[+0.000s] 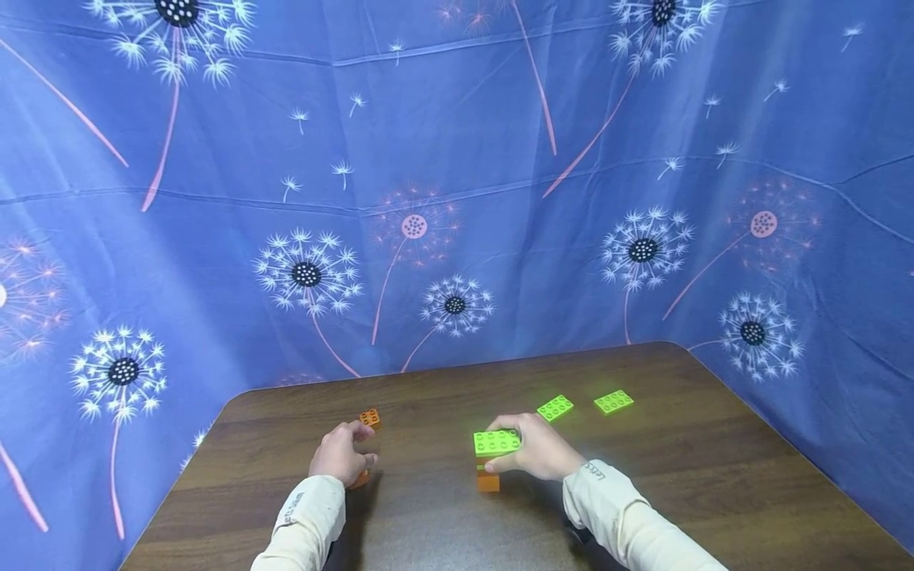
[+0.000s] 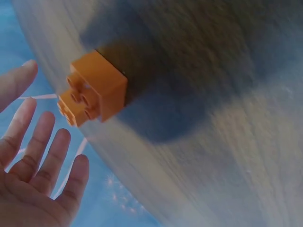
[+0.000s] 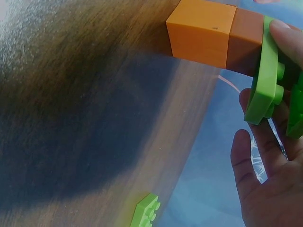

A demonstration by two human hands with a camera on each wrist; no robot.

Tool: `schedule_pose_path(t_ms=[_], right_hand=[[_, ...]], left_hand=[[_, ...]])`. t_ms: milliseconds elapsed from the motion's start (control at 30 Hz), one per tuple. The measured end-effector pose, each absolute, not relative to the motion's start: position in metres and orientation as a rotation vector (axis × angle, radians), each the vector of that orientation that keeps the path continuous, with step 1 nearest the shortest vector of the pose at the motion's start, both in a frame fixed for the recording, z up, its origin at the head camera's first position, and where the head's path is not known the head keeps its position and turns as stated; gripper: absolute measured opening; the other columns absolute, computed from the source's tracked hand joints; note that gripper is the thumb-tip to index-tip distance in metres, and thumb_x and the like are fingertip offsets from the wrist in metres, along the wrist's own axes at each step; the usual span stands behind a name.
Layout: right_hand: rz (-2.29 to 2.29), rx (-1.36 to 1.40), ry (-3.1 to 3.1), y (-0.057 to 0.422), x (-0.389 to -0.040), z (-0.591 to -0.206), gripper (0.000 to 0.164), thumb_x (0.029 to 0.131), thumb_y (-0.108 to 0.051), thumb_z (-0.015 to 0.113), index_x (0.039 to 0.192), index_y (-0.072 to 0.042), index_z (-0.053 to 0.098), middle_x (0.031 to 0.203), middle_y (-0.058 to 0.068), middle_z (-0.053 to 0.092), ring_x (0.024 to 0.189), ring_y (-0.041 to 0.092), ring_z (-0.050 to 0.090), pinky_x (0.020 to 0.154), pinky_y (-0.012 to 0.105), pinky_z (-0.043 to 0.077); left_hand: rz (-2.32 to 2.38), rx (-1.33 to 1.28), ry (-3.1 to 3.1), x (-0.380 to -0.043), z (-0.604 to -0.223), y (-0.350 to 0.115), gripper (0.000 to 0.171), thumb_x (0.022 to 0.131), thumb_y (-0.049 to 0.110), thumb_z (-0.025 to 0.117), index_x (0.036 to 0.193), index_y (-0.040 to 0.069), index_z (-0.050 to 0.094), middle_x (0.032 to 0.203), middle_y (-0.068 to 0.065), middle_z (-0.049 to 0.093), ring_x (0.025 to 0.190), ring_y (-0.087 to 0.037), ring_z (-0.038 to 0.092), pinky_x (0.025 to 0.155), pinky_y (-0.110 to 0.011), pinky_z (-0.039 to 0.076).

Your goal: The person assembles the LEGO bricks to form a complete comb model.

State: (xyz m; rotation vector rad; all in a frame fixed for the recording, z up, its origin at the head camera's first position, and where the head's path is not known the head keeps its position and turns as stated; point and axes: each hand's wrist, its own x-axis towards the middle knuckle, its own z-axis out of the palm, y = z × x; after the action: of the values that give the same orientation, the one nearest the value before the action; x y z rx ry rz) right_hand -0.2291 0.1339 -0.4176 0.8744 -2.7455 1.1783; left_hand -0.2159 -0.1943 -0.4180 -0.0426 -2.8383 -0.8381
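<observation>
My right hand grips a stack of toy building bricks, thumb on the near side and fingers behind. On its top lies a bright green brick with studs up. Below, the right wrist view shows a thin green brick, a darker orange brick and an orange brick at the bottom. Whether the stack touches the table I cannot tell. My left hand holds nothing, its fingers spread in the left wrist view. Near it are two orange bricks, one beyond the fingers and one partly hidden below the hand.
Two flat green bricks lie at the back right of the brown wooden table, a nearer one and one farther right. Behind the table hangs a blue cloth printed with dandelions.
</observation>
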Motion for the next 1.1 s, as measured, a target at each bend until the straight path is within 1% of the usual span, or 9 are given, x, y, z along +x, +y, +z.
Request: schedule_pose_path(t_ms=[133, 400, 533, 767, 900, 1100], right_hand=[[1.172, 0.865, -2.747, 0.135, -0.229, -0.419, 0.038, 0.072, -0.026, 0.091, 0.104, -0.017, 0.074, 0.09, -0.011, 0.069, 0.078, 0.007, 0.06, 0.072, 0.028, 0.05], [1.184, 0.857, -2.739, 0.136, -0.228, -0.418, 0.038, 0.072, -0.026, 0.092, 0.103, -0.016, 0.074, 0.089, -0.01, 0.07, 0.078, 0.006, 0.059, 0.072, 0.027, 0.05], [1.196, 0.851, -2.746, 0.136, -0.227, -0.418, 0.038, 0.071, -0.025, 0.092, 0.104, -0.016, 0.074, 0.088, -0.01, 0.069, 0.077, 0.007, 0.059, 0.071, 0.027, 0.049], [1.201, 0.846, -2.744, 0.135, -0.227, -0.417, 0.038, 0.071, -0.024, 0.092, 0.103, -0.017, 0.074, 0.087, -0.01, 0.069, 0.077, 0.008, 0.059, 0.072, 0.028, 0.05], [1.208, 0.85, -2.74, 0.135, -0.227, -0.418, 0.037, 0.071, -0.024, 0.092, 0.102, -0.017, 0.074, 0.087, -0.011, 0.069, 0.077, 0.007, 0.059, 0.073, 0.028, 0.05], [1.217, 0.859, -2.731, 0.135, -0.228, -0.418, 0.038, 0.07, -0.023, 0.092, 0.103, -0.016, 0.074, 0.088, -0.011, 0.07, 0.077, 0.006, 0.06, 0.073, 0.028, 0.05]], left_hand=[[-0.818, -0.033, -2.874, -0.215, -0.418, -0.198, 0.035, 0.072, 0.006, 0.087, 0.103, 0.006, 0.071, 0.101, -0.014, 0.069, 0.099, -0.038, 0.067, 0.082, -0.053, 0.054], [-0.73, -0.006, -2.949, -0.214, -0.423, -0.204, 0.039, 0.068, 0.015, 0.091, 0.101, 0.008, 0.071, 0.101, -0.013, 0.072, 0.096, -0.035, 0.068, 0.079, -0.051, 0.055], [-0.71, 0.017, -2.984, -0.211, -0.425, -0.206, 0.04, 0.067, 0.017, 0.092, 0.1, 0.009, 0.071, 0.097, -0.011, 0.072, 0.091, -0.031, 0.068, 0.074, -0.048, 0.055], [-0.656, 0.001, -2.988, -0.207, -0.431, -0.209, 0.041, 0.063, 0.013, 0.094, 0.095, 0.009, 0.069, 0.088, -0.005, 0.07, 0.08, -0.026, 0.066, 0.066, -0.044, 0.052], [-0.633, 0.018, -2.989, -0.205, -0.433, -0.21, 0.041, 0.063, 0.011, 0.093, 0.096, 0.008, 0.07, 0.086, -0.004, 0.07, 0.079, -0.025, 0.066, 0.065, -0.044, 0.052], [-0.643, 0.051, -3.004, -0.203, -0.435, -0.209, 0.038, 0.066, 0.006, 0.091, 0.099, 0.007, 0.072, 0.087, -0.008, 0.07, 0.079, -0.026, 0.066, 0.067, -0.045, 0.053]])
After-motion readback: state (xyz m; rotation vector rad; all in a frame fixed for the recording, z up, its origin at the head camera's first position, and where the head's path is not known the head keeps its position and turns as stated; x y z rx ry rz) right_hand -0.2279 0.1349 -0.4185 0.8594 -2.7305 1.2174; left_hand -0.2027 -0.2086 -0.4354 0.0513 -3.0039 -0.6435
